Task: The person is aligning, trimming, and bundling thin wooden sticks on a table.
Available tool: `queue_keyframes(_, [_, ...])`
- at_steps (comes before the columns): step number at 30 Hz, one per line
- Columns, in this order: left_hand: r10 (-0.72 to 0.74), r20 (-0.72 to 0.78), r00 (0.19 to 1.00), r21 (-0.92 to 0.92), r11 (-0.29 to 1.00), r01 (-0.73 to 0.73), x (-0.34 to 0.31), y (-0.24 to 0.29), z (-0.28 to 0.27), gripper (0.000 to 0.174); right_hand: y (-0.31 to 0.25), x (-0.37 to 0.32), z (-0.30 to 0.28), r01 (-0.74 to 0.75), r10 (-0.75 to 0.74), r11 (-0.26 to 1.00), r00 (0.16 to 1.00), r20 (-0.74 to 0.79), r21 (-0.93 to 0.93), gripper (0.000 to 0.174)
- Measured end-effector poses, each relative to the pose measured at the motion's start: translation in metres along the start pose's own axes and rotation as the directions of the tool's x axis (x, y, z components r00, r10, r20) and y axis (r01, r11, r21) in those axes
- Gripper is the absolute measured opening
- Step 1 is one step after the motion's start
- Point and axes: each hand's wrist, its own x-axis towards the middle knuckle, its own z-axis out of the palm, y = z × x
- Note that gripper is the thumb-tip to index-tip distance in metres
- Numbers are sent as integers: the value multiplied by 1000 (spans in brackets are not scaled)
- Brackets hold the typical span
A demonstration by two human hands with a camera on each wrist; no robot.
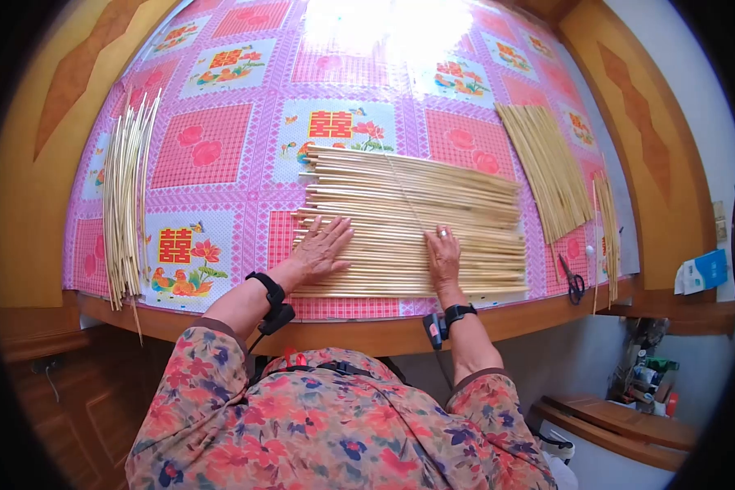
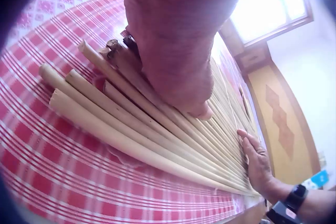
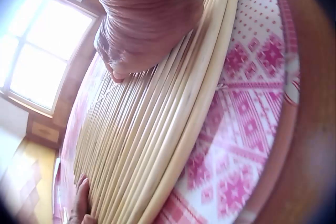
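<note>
Many pale straw-coloured stalks (image 1: 351,196) lie side by side as a flat mat in front of me, with a thin string (image 1: 404,192) running across them. My left hand (image 1: 324,249) rests with spread fingers on the mat's left part, near the uneven stalk ends (image 2: 58,100). On the nearer stalks, right of the middle, lies my right hand (image 1: 443,260), its fingertips right at the string. In the left wrist view its fingers look extended over the stalks. The right wrist view shows the near stalks (image 3: 178,134) in parallel; that hand's palm side is hidden.
Loose stalks (image 1: 126,196) lie at the left on the patterned tablecloth (image 1: 204,147). At the right are another flat stalk group (image 1: 547,171), a thinner bunch (image 1: 607,229) and dark-handled scissors (image 1: 576,286) near the front edge. A blue-and-white packet (image 1: 702,271) is beyond the table's right.
</note>
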Motion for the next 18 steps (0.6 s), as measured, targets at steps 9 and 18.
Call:
queue_keyframes(9, [87, 140, 986, 23, 996, -91, -51, -36, -38, 62, -62, -42, 7, -110, 107, 989, 993, 43, 95, 23])
queue_keyframes(18, [-45, -209, 977, -93, 995, 26, -66, -26, -69, 31, -36, 75, -133, -400, 318, 630, 915, 249, 666, 26])
